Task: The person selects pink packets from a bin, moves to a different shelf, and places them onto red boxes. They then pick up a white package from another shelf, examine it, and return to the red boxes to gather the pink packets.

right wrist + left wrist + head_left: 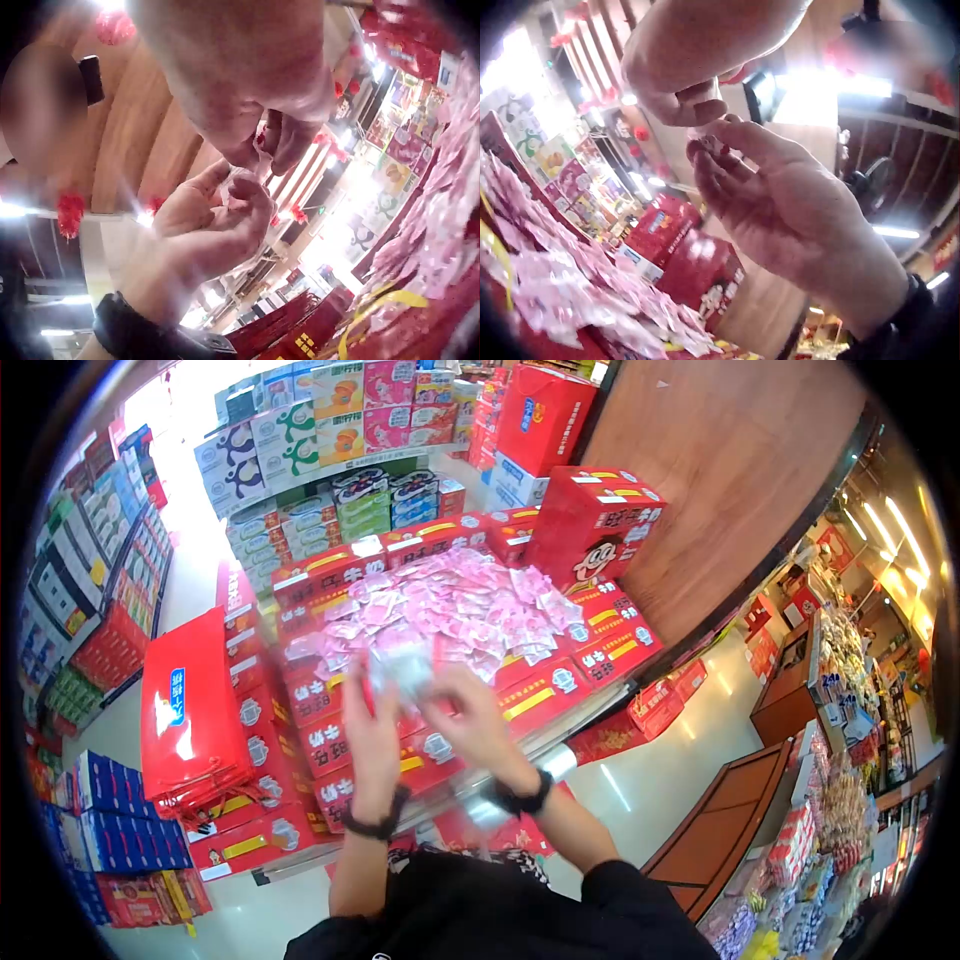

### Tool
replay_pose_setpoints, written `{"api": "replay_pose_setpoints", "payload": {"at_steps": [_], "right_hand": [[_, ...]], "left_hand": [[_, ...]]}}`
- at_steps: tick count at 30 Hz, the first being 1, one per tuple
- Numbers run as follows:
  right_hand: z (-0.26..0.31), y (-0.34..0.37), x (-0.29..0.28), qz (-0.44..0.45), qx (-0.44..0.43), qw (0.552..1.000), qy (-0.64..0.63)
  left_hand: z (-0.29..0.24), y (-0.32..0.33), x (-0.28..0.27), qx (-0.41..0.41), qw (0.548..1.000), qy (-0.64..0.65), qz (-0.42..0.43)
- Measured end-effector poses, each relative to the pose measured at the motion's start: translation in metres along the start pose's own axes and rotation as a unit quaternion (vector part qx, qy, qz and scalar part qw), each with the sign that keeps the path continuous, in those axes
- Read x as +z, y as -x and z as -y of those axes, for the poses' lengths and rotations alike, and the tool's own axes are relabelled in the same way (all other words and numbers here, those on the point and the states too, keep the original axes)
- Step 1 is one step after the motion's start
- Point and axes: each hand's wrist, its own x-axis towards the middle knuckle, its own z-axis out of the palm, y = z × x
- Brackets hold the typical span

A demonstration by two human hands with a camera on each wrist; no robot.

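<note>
Close together over the display, my left hand [372, 725] and right hand [470, 720] both pinch a small whitish plastic packet [405, 668], blurred in the head view. In the left wrist view, the packet [707, 142] shows pink and red print between the fingertips, with the right hand [791, 191] below the left hand [694, 64]. The right wrist view has a pale strip of the packet [262, 154] between the fingers of both hands. Just beyond them lies a heap of pink and white sachets [450, 605] on red printed cartons [530, 700].
A stack of red gift bags [190, 705] lies to the left. At the back right stands a large red carton [600, 525], beside a wooden panel [730, 470]. Drink cartons [285, 440] are piled behind. Brown counters [720, 810] with packaged goods line the right.
</note>
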Motion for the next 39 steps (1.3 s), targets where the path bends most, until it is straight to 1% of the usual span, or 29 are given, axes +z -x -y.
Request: {"api": "replay_pose_setpoints", "payload": {"at_steps": [1, 3, 5, 6, 7, 8, 9, 11, 13, 15, 16, 17, 19, 20, 21, 23, 24, 25, 27, 28, 29, 31, 32, 34, 35, 37, 39], "right_hand": [[0.001, 0.03, -0.018, -0.005, 0.031, 0.999, -0.014], [0.001, 0.095, -0.05, -0.056, 0.136, 0.976, -0.161], [0.011, 0.148, -0.085, -0.08, 0.218, 0.957, -0.175], [0.014, 0.173, -0.102, -0.097, 0.247, 0.945, -0.192], [0.017, 0.199, -0.119, -0.121, 0.274, 0.931, -0.209], [0.018, 0.226, -0.134, -0.151, 0.308, 0.926, -0.156], [0.026, 0.242, -0.151, -0.192, 0.309, 0.92, -0.148], [0.044, 0.274, -0.184, -0.2, 0.33, 0.909, -0.156], [0.059, 0.304, -0.215, -0.262, 0.327, 0.896, -0.148], [0.07, 0.334, -0.243, -0.275, 0.376, 0.88, -0.094], [0.086, 0.333, -0.256, -0.314, 0.349, 0.878, -0.089], [0.087, 0.347, -0.267, -0.333, 0.345, 0.873, -0.087], [0.088, 0.378, -0.283, -0.402, 0.325, 0.85, -0.097], [0.097, 0.385, -0.295, -0.434, 0.341, 0.827, -0.111], [0.1, 0.394, -0.306, -0.447, 0.337, 0.821, -0.111], [0.105, 0.413, -0.321, -0.534, 0.25, 0.793, -0.151], [0.108, 0.42, -0.331, -0.547, 0.211, 0.791, -0.174], [0.113, 0.425, -0.342, -0.557, 0.213, 0.783, -0.174], [0.122, 0.432, -0.356, -0.548, 0.229, 0.795, -0.123], [0.124, 0.438, -0.362, -0.53, 0.26, 0.801, -0.103], [0.126, 0.44, -0.366, -0.531, 0.263, 0.798, -0.108], [0.128, 0.441, -0.376, -0.524, 0.306, 0.79, -0.088], [0.125, 0.443, -0.381, -0.525, 0.307, 0.788, -0.094], [0.118, 0.446, -0.391, -0.549, 0.274, 0.78, -0.124], [0.113, 0.447, -0.397, -0.554, 0.277, 0.774, -0.131], [0.104, 0.449, -0.41, -0.573, 0.265, 0.772, -0.079], [0.094, 0.451, -0.425, -0.595, 0.266, 0.754, -0.078]], "left_hand": [[0.009, 0.025, 0.006, -0.027, 0.998, -0.023, 0.043], [0.022, 0.067, 0.021, 0.021, 0.979, -0.12, 0.164], [0.056, 0.101, 0.033, 0.065, 0.945, -0.171, 0.272], [0.063, 0.12, 0.048, -0.033, 0.95, -0.094, 0.295], [0.069, 0.141, 0.064, -0.137, 0.937, -0.021, 0.32], [0.077, 0.158, 0.075, -0.218, 0.916, -0.008, 0.338], [0.087, 0.172, 0.083, -0.302, 0.875, -0.055, 0.375], [0.124, 0.204, 0.102, -0.224, 0.871, -0.025, 0.437], [0.121, 0.225, 0.131, -0.237, 0.832, -0.038, 0.5], [0.122, 0.242, 0.157, -0.24, 0.796, -0.048, 0.553], [0.123, 0.25, 0.168, -0.232, 0.774, -0.084, 0.584], [0.126, 0.259, 0.181, -0.221, 0.752, -0.119, 0.61], [0.137, 0.277, 0.214, -0.258, 0.719, -0.1, 0.637], [0.138, 0.292, 0.232, -0.262, 0.719, -0.081, 0.638], [0.141, 0.304, 0.25, -0.262, 0.71, -0.086, 0.648], [0.148, 0.326, 0.275, -0.264, 0.674, -0.085, 0.685], [0.157, 0.337, 0.288, -0.262, 0.671, -0.066, 0.69], [0.16, 0.351, 0.295, -0.305, 0.673, -0.04, 0.673], [0.161, 0.376, 0.311, -0.344, 0.692, -0.027, 0.635], [0.156, 0.386, 0.32, -0.365, 0.691, -0.029, 0.623], [0.158, 0.394, 0.324, -0.368, 0.691, -0.035, 0.621], [0.164, 0.402, 0.333, -0.368, 0.68, -0.005, 0.634], [0.173, 0.403, 0.338, -0.344, 0.669, -0.008, 0.658], [0.178, 0.402, 0.351, -0.338, 0.661, -0.016, 0.67], [0.181, 0.402, 0.359, -0.33, 0.652, -0.015, 0.682], [0.189, 0.403, 0.374, -0.35, 0.641, -0.018, 0.683], [0.196, 0.404, 0.397, -0.407, 0.628, -0.02, 0.663]]}}
